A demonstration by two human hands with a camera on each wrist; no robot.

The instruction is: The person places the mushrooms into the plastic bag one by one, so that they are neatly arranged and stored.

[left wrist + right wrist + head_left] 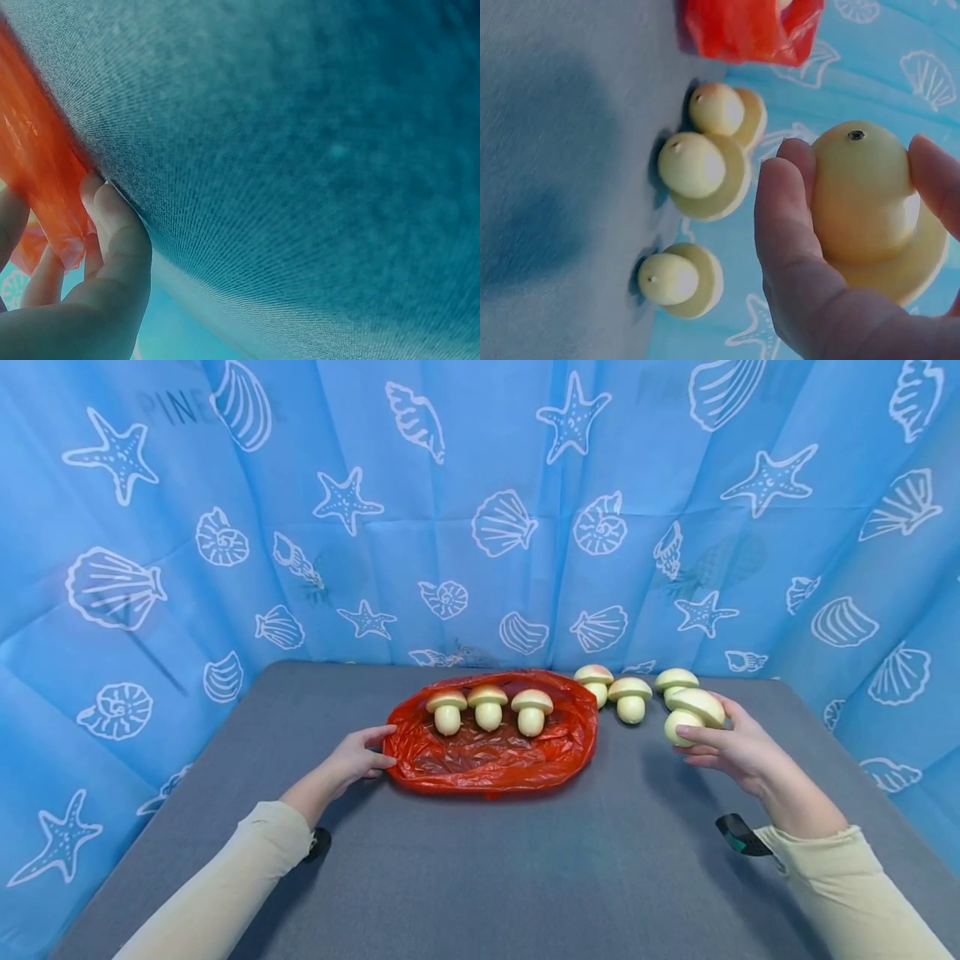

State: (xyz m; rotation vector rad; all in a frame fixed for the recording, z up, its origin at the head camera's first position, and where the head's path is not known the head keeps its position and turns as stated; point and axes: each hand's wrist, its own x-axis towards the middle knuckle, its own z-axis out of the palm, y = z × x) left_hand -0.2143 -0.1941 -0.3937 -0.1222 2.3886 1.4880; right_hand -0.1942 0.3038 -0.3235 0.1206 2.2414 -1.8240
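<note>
A red plastic bag (491, 781) lies opened wide on the grey table, with three pale toy mushrooms (488, 708) standing inside along its far side. At its left edge, my left hand (356, 758) holds the bag's side; in the left wrist view, the red plastic (45, 172) runs between the fingers and thumb. Over on the right, my right hand (738, 750) grips another toy mushroom (693, 714) above the table, tilted, thumb and fingers on opposite sides. Its rounded stem end, with a small dark spot, faces the right wrist camera.
Three more toy mushrooms stand to the right of the bag: one (594, 683) close against its edge, one (630, 697) beside that, and one (677, 680) partly behind the held mushroom. A blue curtain (465, 568) with shell prints surrounds the table (480, 877).
</note>
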